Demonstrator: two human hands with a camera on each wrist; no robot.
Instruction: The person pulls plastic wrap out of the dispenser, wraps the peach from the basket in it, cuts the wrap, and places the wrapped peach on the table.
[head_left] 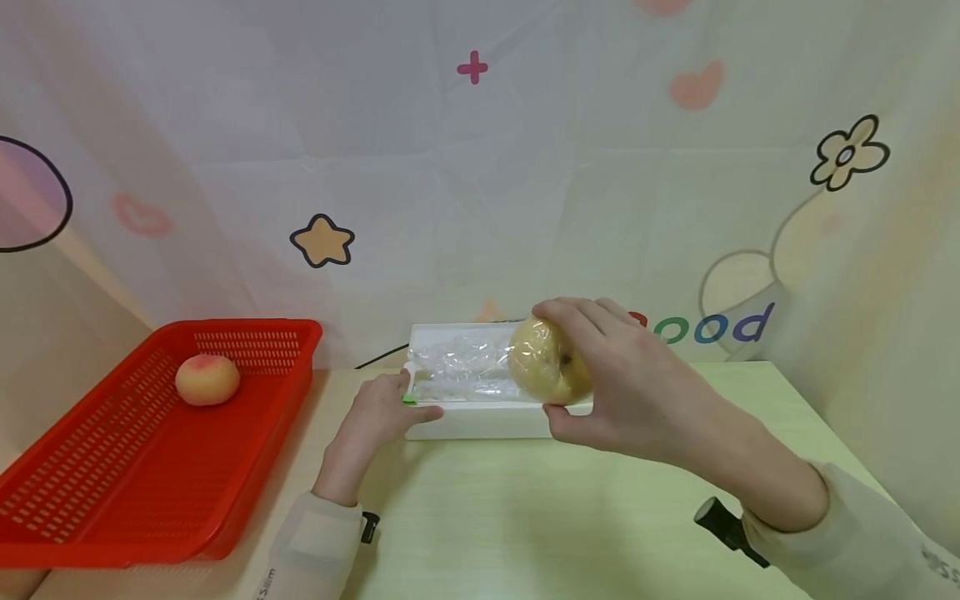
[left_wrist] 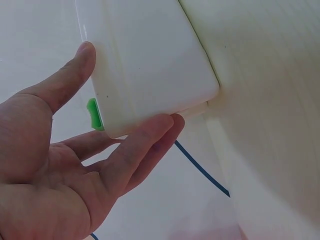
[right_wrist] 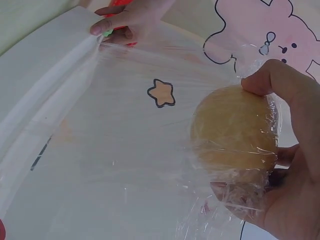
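My right hand grips a round yellow fruit with a dark spot on it, the thumb below and the fingers over the top in the head view. Clear cling film lies around the fruit. In the right wrist view, the cling film stretches as a sheet from the fruit to a long white cling film dispenser. My left hand holds the dispenser's left end, thumb on one side and fingertips at the end and corner. A small green slider sits on the dispenser's edge beside that hand.
A red plastic basket stands on the left with a peach in it. Behind the pale table hangs a printed curtain. A dark thin line runs to the dispenser's left end.
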